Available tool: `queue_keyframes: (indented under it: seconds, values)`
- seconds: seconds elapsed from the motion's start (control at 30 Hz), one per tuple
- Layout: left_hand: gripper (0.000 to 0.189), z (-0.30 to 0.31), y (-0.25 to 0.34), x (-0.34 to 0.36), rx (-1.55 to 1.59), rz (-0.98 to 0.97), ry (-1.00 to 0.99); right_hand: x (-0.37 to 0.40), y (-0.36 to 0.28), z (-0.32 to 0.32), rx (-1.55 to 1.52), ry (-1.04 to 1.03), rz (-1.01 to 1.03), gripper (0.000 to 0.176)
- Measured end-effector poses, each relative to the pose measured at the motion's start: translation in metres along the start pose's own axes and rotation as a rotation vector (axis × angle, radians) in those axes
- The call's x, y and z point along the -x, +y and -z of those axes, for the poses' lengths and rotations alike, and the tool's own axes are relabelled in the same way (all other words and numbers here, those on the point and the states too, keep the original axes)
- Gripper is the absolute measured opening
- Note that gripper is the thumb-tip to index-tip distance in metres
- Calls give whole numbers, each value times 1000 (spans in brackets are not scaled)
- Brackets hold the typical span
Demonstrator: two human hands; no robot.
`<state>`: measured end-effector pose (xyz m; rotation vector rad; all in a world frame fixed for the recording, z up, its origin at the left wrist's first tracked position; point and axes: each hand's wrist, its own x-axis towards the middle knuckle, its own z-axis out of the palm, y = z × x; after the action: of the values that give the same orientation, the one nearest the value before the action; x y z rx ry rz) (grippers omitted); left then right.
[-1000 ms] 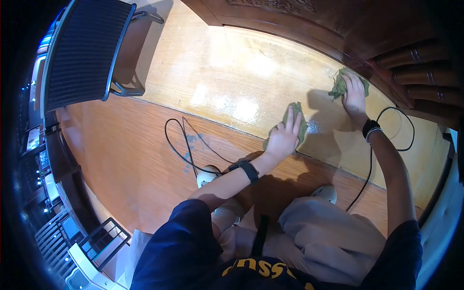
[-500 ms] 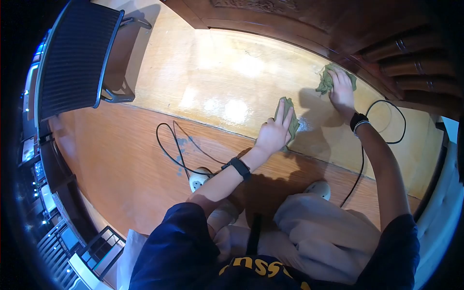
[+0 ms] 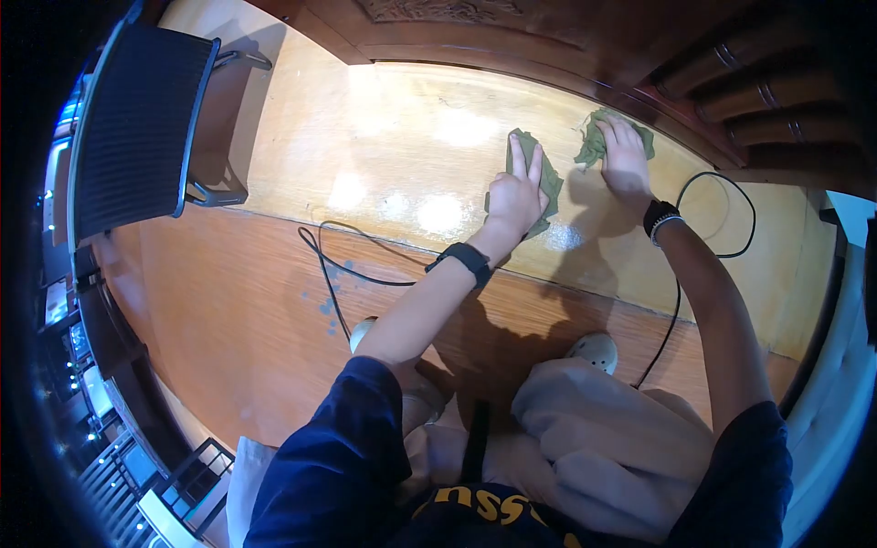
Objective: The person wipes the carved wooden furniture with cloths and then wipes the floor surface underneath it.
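My left hand (image 3: 517,201) presses a green cloth (image 3: 549,185) against the glossy light-wood surface (image 3: 411,151). Two of its fingers stretch forward over the cloth while the others are curled. Farther right, my right hand (image 3: 627,170) holds a second, bunched green cloth (image 3: 594,140) down on the same surface, close to the base of the dark wooden furniture (image 3: 512,55). Wet-looking shine shows around the left cloth. A dark band circles each wrist. The parts of both cloths beneath my palms are hidden.
A dark ribbed chair (image 3: 137,119) stands at the left. Black cable (image 3: 678,310) loops at the right, and another stretch (image 3: 326,265) passes near my left foot. My shoes rest on the redder wood floor (image 3: 228,301). A pale padded seat (image 3: 840,384) borders the right.
My left hand has slid its cloth forward, away from my body. The right hand stays in nearly the same place on its cloth. The view has shifted slightly.
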<state>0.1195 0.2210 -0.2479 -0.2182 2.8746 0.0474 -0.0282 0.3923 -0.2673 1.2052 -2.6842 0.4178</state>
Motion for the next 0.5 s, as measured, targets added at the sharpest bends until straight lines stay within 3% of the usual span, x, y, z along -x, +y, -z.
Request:
queue_keyframes:
  seconds: [0.13, 0.33, 0.5]
  values:
    - [72, -3, -16, 23, 129, -141, 40, 1, 0, -4, 28, -10, -24, 45]
    - [74, -6, -9, 106, 49, -292, -75, 1, 1, -7, 8, -2, -41, 44]
    - [78, -8, -6, 100, 44, -307, -64, 0, -1, -2, 4, -10, -33, 44]
